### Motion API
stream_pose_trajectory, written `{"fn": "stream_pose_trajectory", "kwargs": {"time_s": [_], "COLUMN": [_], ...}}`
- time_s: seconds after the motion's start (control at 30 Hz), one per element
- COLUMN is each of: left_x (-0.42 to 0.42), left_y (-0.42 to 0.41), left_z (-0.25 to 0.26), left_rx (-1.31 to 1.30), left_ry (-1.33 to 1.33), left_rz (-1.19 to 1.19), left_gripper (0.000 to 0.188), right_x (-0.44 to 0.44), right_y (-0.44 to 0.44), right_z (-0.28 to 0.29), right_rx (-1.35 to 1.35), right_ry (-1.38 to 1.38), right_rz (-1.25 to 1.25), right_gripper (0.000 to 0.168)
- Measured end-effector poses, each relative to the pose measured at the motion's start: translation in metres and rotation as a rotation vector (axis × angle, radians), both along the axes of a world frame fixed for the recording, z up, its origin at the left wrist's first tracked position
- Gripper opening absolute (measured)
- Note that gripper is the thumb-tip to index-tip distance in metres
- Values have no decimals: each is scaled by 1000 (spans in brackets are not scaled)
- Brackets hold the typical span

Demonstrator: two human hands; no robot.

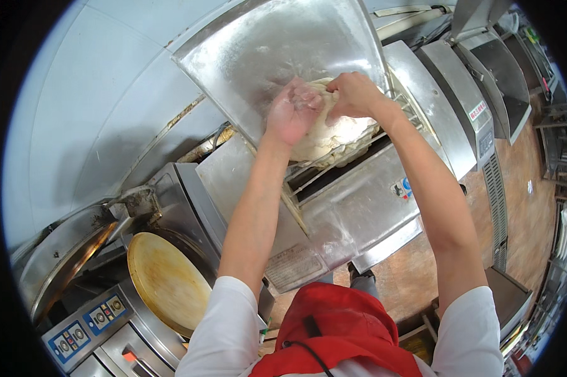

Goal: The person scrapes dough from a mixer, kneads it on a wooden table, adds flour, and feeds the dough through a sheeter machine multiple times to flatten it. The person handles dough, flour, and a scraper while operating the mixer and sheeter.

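A pale mass of dough (316, 143) lies over the metal guard bars (290, 181) of a stainless steel dough mixer (349, 198). Part of it hangs through the bars into the dark opening. My left hand (293, 113) is at the dough's left side, palm turned up and fingers curled. Blur hides whether it grips any dough. At the dough's upper right, my right hand (357, 96) bends its fingers over the edge and grips it. Behind both hands rises the mixer's raised steel lid (283, 40), smeared with flour.
At lower left, a round yellowed pan (168, 282) stands by an electric griddle (90, 325) with its lid (71, 264) raised. A white wall (99, 94) borders the left. Another steel machine (467, 94) stands to the right, beside a floor drain grate (495, 207).
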State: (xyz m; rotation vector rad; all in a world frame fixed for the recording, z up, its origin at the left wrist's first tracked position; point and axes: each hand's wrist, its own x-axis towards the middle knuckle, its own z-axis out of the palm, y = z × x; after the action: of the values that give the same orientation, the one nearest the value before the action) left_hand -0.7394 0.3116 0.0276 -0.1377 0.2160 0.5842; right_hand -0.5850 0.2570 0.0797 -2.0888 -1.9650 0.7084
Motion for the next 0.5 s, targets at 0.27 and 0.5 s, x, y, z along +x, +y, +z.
{"fn": "stream_pose_trajectory", "kwargs": {"time_s": [0.27, 0.5], "left_x": [3, 3], "left_y": [-4, -5], "left_z": [-5, -9], "left_rx": [157, -71], "left_ry": [54, -14], "left_rz": [5, -2], "left_gripper": [18, 20], "right_x": [-16, -1], "right_y": [-16, -30], "right_z": [-33, -43], "right_rx": [153, 242], "right_ry": [-198, -70], "right_rz": [-44, 68], "right_gripper": [50, 47]}}
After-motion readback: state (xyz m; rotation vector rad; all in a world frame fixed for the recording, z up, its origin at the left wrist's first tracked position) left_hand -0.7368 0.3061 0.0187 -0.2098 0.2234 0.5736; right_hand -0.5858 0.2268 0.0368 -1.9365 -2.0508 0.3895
